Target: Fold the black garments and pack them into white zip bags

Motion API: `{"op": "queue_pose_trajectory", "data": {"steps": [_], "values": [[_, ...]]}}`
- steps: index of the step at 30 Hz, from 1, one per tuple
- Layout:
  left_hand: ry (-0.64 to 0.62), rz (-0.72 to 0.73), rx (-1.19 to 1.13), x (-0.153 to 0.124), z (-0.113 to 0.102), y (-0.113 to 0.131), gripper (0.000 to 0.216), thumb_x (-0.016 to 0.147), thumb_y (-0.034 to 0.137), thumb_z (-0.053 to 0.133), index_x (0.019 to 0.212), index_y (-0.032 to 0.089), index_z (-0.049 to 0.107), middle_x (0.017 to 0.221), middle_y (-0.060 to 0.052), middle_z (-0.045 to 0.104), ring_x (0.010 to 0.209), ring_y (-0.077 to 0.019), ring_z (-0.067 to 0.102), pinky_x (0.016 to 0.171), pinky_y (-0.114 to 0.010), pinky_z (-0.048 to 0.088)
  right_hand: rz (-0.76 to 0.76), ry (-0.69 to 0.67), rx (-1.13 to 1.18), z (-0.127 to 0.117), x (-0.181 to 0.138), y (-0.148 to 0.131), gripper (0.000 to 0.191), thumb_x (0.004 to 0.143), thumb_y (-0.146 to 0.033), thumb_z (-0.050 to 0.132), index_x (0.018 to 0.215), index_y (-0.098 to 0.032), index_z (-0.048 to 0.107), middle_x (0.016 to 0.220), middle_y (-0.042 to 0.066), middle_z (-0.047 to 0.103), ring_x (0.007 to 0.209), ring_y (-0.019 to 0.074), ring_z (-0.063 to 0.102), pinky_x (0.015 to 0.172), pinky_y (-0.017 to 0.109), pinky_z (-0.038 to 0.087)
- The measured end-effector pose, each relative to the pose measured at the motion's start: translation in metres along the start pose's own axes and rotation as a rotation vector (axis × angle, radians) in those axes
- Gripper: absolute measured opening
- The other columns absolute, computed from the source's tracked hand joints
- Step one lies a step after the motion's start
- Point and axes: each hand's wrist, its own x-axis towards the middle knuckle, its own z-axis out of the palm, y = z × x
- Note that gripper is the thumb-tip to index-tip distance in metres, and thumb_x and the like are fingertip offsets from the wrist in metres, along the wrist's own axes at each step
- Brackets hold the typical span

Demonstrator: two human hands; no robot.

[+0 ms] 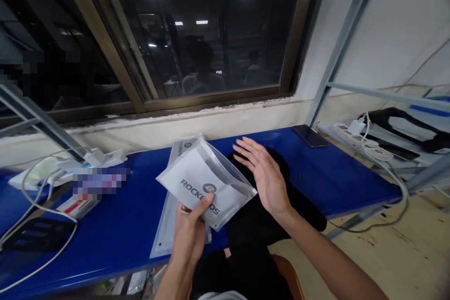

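My left hand [190, 232] grips a frosted grey zip pouch [206, 183] printed with a brand logo, thumb on its lower edge, holding it above the blue table [123, 229]. My right hand [263, 173] hovers just right of the pouch, fingers stretched out and apart, holding nothing. Under the right hand lies a black garment [260, 225] that hangs over the table's front edge. More flat pouches [165, 225] of the same kind lie on the table beneath the held one.
A dark phone [310, 135] lies at the table's far right. A white power strip [365, 145] with cables sits on the side shelf at right. White cables [38, 206], a small box [79, 205] and a black object [35, 234] occupy the left. A window runs behind.
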Motion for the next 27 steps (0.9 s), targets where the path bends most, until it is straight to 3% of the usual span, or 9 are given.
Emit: {"op": "queue_pose_trajectory", "data": {"steps": [3,7,12,15,18,20,22,24,27], "values": [[-0.013,-0.012,0.031,-0.005,-0.001,-0.004,0.044,0.056,0.023,0.095,0.093,0.013,0.074,0.095,-0.009,0.078,0.089,-0.0264,0.075,0.075,-0.029,0.062,-0.019,0.056,0.096,0.002,0.009,-0.001,0.045,0.101,-0.048,0.041,0.135,-0.023,0.057,0.143,0.011,0.060,0.136,0.0271,0.055,0.116,0.050,0.042],[0.022,-0.018,0.011,-0.010,-0.001,-0.002,0.051,0.059,0.024,0.094,0.105,0.015,0.073,0.102,-0.008,0.078,0.092,-0.0270,0.074,0.077,-0.032,0.062,-0.059,0.093,0.057,0.001,0.010,0.002,0.048,0.101,-0.050,0.036,0.137,-0.024,0.055,0.146,0.010,0.058,0.138,0.0259,0.053,0.118,0.050,0.040],[0.104,0.044,-0.126,-0.002,-0.003,0.013,0.049,0.068,0.021,0.088,0.114,0.020,0.072,0.112,-0.005,0.076,0.104,-0.0230,0.072,0.080,-0.024,0.061,-0.015,0.119,0.116,-0.002,0.001,0.009,0.043,0.102,-0.047,0.040,0.132,-0.024,0.059,0.142,0.010,0.061,0.135,0.0251,0.056,0.116,0.048,0.041],[0.160,0.070,-0.199,0.004,-0.003,0.019,0.040,0.076,0.018,0.081,0.115,0.024,0.073,0.114,-0.001,0.075,0.113,-0.0215,0.068,0.086,-0.023,0.060,0.053,0.022,0.116,0.000,-0.010,0.013,0.040,0.101,-0.049,0.046,0.126,-0.024,0.064,0.131,0.009,0.067,0.121,0.0255,0.065,0.103,0.043,0.053],[0.175,0.131,-0.230,0.009,-0.005,0.020,0.036,0.079,0.017,0.076,0.114,0.026,0.072,0.116,0.000,0.074,0.118,-0.0205,0.065,0.092,-0.024,0.059,0.134,-0.160,-0.028,0.003,-0.020,0.016,0.028,0.094,-0.044,0.064,0.106,-0.021,0.073,0.099,0.006,0.074,0.090,0.0209,0.071,0.081,0.033,0.058],[0.147,0.157,-0.208,0.013,-0.010,0.021,0.035,0.078,0.017,0.076,0.113,0.024,0.072,0.116,-0.001,0.074,0.116,-0.0212,0.066,0.093,-0.026,0.059,0.119,-0.146,-0.119,0.004,-0.025,0.016,0.021,0.091,-0.039,0.071,0.091,-0.019,0.075,0.082,0.002,0.071,0.076,0.0166,0.068,0.071,0.028,0.056],[0.108,0.190,-0.151,0.019,-0.018,0.027,0.034,0.077,0.020,0.077,0.110,0.022,0.071,0.112,-0.003,0.074,0.112,-0.0223,0.067,0.094,-0.029,0.058,0.059,-0.037,-0.190,0.002,-0.025,0.017,0.018,0.090,-0.035,0.072,0.084,-0.018,0.075,0.074,0.000,0.067,0.069,0.0137,0.064,0.064,0.024,0.052],[0.196,0.424,-0.054,0.023,-0.025,0.038,0.033,0.075,0.019,0.080,0.107,0.022,0.070,0.105,-0.002,0.073,0.107,-0.0209,0.067,0.097,-0.031,0.055,-0.006,0.069,-0.246,-0.001,-0.023,0.018,0.016,0.089,-0.033,0.073,0.083,-0.019,0.076,0.071,-0.001,0.067,0.065,0.0122,0.061,0.060,0.022,0.049],[0.440,1.035,0.255,0.018,-0.024,0.056,0.033,0.076,0.014,0.081,0.105,0.024,0.069,0.101,0.002,0.070,0.100,-0.0174,0.065,0.098,-0.032,0.051,-0.082,0.099,-0.296,-0.005,-0.018,0.021,0.009,0.090,-0.029,0.073,0.088,-0.022,0.078,0.078,0.000,0.071,0.071,0.0131,0.064,0.063,0.023,0.050]]}}
